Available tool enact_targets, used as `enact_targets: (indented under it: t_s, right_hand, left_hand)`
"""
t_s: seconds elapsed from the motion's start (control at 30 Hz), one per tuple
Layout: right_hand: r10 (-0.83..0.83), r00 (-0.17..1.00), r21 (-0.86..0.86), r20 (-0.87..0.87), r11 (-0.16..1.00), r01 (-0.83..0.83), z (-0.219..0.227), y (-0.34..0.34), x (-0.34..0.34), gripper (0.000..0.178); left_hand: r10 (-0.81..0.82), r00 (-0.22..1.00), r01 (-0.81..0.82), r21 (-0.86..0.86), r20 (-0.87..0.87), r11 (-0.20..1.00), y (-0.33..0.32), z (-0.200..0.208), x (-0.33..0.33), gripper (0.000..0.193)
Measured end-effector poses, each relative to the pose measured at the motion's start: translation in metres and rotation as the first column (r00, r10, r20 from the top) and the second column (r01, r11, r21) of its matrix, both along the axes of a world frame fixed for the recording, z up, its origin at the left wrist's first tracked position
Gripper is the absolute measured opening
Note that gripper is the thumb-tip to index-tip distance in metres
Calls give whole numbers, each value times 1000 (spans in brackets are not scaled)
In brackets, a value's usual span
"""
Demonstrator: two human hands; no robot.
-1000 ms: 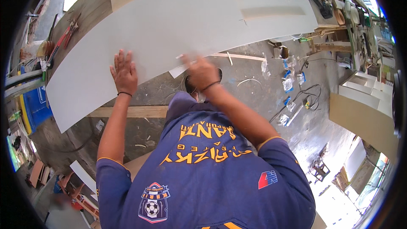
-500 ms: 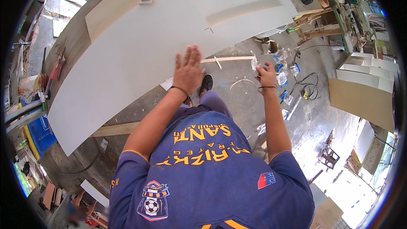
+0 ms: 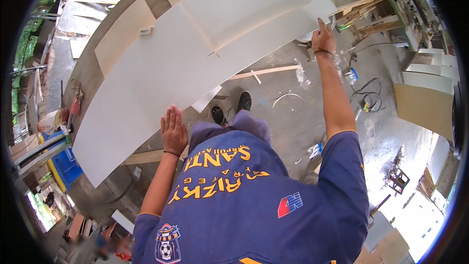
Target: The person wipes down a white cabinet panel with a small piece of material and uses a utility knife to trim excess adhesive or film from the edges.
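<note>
A large white sheet board [image 3: 146,83] lies across the work surface in front of me, with a rectangular cut-out mark line and a small pencil cross on it. My left hand [image 3: 174,133] is open, fingers straight and together, at the board's near edge left of my legs. Out to the right, my right hand [image 3: 324,39] reaches to the board's near edge by its right end. Its index finger is stretched onto the board, while the other fingers are partly hidden. I see no tool in either hand.
A smaller pale panel [image 3: 122,36] bears a small white block [image 3: 145,31] at the far left. A red-handled tool [image 3: 75,100] lies beyond the board's left part. On the floor are a thin wooden strip [image 3: 273,70], a coiled black cable [image 3: 369,100] and a white box-like cabinet [image 3: 422,107].
My left hand has drawn back from over the board to its near edge. My right hand has moved forward from above the floor litter to the board's right end.
</note>
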State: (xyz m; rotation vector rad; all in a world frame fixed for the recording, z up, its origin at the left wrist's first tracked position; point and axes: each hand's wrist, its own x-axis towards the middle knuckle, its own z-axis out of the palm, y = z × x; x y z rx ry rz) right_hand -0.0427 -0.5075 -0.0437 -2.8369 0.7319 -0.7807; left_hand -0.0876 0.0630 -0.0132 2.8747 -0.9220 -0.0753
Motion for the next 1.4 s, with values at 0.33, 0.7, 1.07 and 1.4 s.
enact_targets:
  t_s: [0.33,0.7,1.07,1.4]
  right_hand:
    - [699,716,377,7,661,-649,35,320,-41,40]
    - [60,994,-36,-89,997,-63,3,46,-19,51]
    - [600,800,426,26,717,-552,14,448,-65,52]
    - [98,984,-84,146,993,-87,-10,231,-33,53]
  left_hand:
    - [212,977,-212,1,27,977,25,0,-23,71]
    - [-7,997,8,12,-73,1000,27,11,0,65]
    - [-299,941,297,-38,-159,954,124,19,42,46]
    - [-246,966,236,-114,-81,965,225,26,75,60]
